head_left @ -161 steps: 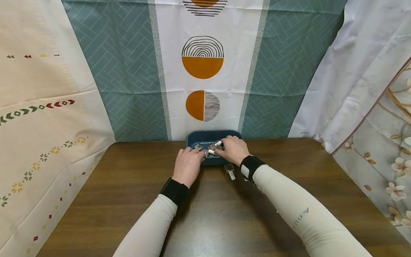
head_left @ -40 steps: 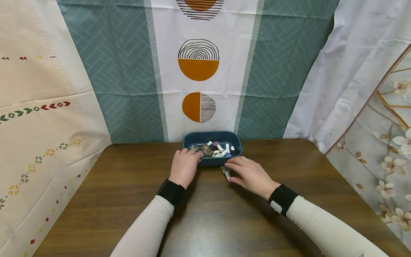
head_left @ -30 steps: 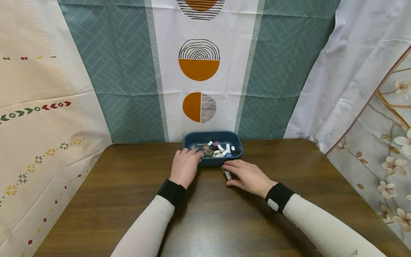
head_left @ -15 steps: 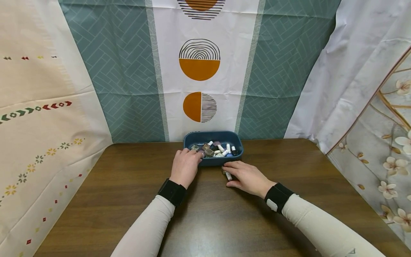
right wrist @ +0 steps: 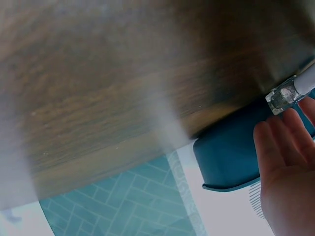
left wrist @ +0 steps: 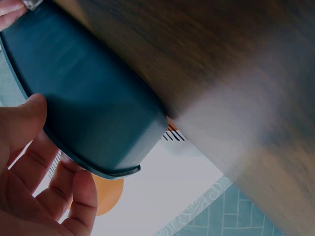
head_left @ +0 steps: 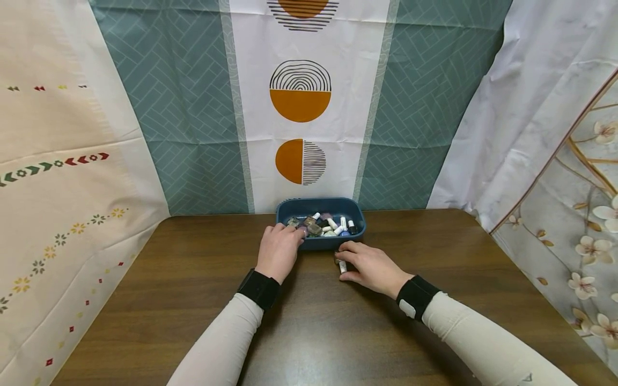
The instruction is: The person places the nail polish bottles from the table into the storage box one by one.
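A blue plastic bin (head_left: 321,244) stands at the back edge of the table, with several nail polish bottles (head_left: 332,222) lying in it, many with white caps. My left hand (head_left: 278,251) grips its front left rim; in the left wrist view the thumb (left wrist: 37,110) lies on the outer wall and the other fingers go behind the rim. Just in front of the bin, my right hand (head_left: 370,267) holds a nail polish bottle (right wrist: 285,96) low over the table, its glass body sparkly and its cap white. In the head view the fingers partly cover that bottle's body.
The brown wooden table (head_left: 217,321) extends in front and to both sides. A patterned cloth (head_left: 309,107) hangs right behind the bin, with more cloths (head_left: 483,134) at the sides.
My right hand has come out of the bin to the nail polish bottle on the table before it. Over the last second that bottle has turned slightly; my left hand stays at the rim.
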Tool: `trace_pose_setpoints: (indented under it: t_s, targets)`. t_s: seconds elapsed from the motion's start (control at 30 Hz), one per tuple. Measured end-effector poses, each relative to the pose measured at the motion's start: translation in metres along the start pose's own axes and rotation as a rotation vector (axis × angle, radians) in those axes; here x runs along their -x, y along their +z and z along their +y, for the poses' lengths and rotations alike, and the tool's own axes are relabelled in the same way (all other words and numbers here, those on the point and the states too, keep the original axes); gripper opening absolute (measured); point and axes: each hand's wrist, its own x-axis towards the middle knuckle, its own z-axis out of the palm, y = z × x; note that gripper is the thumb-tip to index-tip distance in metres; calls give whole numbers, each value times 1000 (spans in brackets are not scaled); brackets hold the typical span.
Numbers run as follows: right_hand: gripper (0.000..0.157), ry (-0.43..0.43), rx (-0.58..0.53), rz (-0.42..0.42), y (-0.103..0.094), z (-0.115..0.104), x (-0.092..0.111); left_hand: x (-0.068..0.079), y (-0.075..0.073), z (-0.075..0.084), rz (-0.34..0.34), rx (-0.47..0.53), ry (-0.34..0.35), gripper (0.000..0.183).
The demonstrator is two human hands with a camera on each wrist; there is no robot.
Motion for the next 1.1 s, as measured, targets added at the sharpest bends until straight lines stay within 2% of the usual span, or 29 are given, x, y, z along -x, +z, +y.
trace_pose_setpoints:
  t_s: [0.5,1.1]
  targets:
    - [48,37,-20,18,-1,-5,-1,0,1,0,34,1,14,15]
    - [47,41,-50,11,1,-5,-2,1,2,-1,40,-6,21,14]
